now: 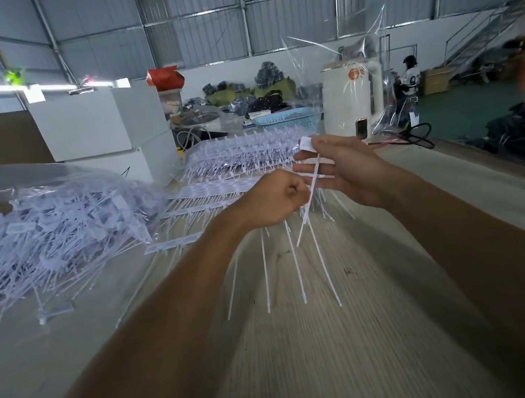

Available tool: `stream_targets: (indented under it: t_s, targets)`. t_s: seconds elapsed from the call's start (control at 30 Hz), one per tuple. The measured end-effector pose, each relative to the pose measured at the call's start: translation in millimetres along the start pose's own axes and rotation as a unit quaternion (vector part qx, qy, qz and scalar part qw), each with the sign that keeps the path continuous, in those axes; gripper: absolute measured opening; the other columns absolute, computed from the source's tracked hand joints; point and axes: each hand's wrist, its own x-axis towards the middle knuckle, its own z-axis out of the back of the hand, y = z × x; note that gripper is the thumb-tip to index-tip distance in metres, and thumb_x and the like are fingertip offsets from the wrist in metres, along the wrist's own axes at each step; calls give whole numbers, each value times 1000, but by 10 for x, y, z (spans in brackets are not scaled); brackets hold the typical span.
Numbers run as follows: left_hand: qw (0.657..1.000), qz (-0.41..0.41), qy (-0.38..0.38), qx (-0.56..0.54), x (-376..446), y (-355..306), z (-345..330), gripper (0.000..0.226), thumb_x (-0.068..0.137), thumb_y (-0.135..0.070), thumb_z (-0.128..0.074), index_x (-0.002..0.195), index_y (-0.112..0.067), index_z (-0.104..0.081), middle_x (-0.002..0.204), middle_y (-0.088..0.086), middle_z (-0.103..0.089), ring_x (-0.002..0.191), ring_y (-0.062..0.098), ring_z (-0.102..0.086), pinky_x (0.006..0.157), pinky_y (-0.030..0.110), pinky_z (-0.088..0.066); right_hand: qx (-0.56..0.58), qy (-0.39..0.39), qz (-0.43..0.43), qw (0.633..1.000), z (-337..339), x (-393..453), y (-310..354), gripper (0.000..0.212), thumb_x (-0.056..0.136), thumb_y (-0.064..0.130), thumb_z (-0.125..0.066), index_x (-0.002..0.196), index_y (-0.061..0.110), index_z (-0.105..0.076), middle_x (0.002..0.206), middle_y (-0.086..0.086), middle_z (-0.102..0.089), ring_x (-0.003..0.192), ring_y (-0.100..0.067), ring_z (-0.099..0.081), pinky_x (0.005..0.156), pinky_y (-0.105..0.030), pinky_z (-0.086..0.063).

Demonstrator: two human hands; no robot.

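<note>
loose ties [34, 237] left on table [316, 363] | stacked strips [240, 157] behind hands
</note>
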Motion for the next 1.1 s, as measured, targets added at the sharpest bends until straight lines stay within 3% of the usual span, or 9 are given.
stream_targets:
  t_s: [0.1,0.2,0.33,0.4,0.5,0.6,0.77,0.9,1.1]
  targets:
    - [1000,0,-2,3,9,19,-6,24,100,-11,-57,87,6,-66,89,19,-68,85,34,-65,80,43,-52,-39,8,0,999,-41,-26,4,22,104,23,-54,124,25,-63,121,-3,-72,102,-21,-73,91,-43,-58]
    - [999,1,-26,-31,5,37,18,25,101,-11,-55,80,0,-64,100,22,-70,105,38,-65,91,50,-53,-61,35,10,998,-58,-55,12,50,103,14,-55,149,29,-42,127,3,-69,108,-19,-71,90,-41,-59]
    - [997,-4,-57,-54,6,37,36,22,100,-13,-58,86,1,-67,74,5,-65,56,3,-56,62,30,-48,-75,45,21,996,-123,-100,11,79,105,7,-49,159,40,-2,127,4,-69,109,-24,-70,76,-36,-61]
    - [996,-8,-57,-62,4,13,20,19,99,-12,-58,90,2,-68,78,-2,-62,50,-4,-51,57,20,-41,-62,31,26,997,-146,-92,7,82,104,5,-50,160,35,4,127,1,-69,109,-28,-70,77,-39,-61]
    - [994,-9,-55,-95,-15,20,18,9,98,-15,-62,98,-5,-62,76,-16,-58,47,-4,-50,51,13,-37,-4,2,41,999,-104,-57,11,58,102,6,-54,154,5,-28,125,-4,-71,109,-22,-71,83,-42,-61]
    - [991,16,-57,-123,-41,58,44,25,97,-26,-66,108,-11,-49,61,-4,-51,50,7,-43,52,22,-35,33,8,51,998,-10,-37,25,25,101,7,-56,124,-4,-62,121,-11,-72,111,-19,-70,87,-33,-59]
    - [986,26,-64,-152,-46,57,121,18,96,-23,-66,107,-11,-59,74,9,-61,71,20,-57,68,31,-43,43,-42,34,998,4,-39,38,22,106,16,-48,118,12,-65,93,-6,-76,83,-16,-74,71,-27,-59]
    - [986,21,-65,-150,-53,72,201,15,99,-11,-60,113,-10,-66,83,2,-69,69,4,-63,64,19,-47,-120,-80,53,988,-72,-37,-18,24,107,26,-47,108,19,-69,61,5,-54,51,-8,-45,48,-21,-40]
    - [979,-5,-94,-180,-72,40,235,18,95,-4,-65,112,-7,-71,90,6,-68,80,11,-66,70,18,-52,-111,-77,38,990,-113,-45,-24,25,109,29,-40,103,20,-63,60,4,-39,45,-6,-28,40,-20,-23]
